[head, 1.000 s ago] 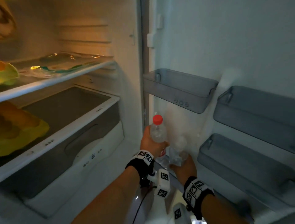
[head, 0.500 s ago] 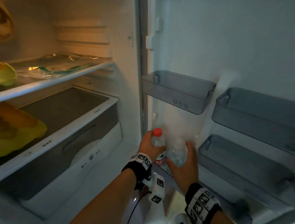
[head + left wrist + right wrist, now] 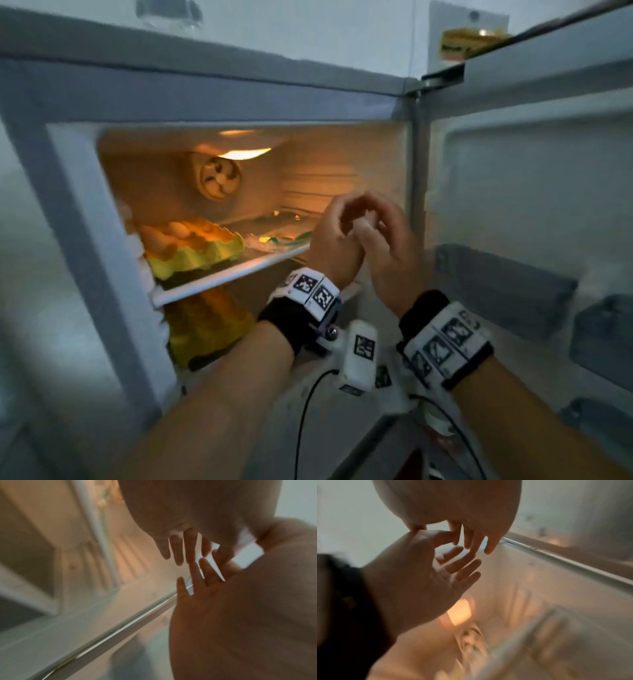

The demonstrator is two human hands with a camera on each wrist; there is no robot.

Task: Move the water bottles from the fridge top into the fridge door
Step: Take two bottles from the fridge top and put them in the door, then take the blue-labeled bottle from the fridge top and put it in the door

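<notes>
Both hands raised, empty, side by side before the lit fridge interior. Left hand (image 3: 337, 246) loose, fingers relaxed, grasping nothing; right hand (image 3: 387, 250) likewise released, fingers (image 3: 467, 545) spread. Water bottles not in view; location cannot be told. Fridge door (image 3: 534, 192) stands open at right, grey door bins (image 3: 503, 284) blurred. Egg tray (image 3: 191, 246) on upper shelf (image 3: 219, 277).

No legible text or labels.
</notes>
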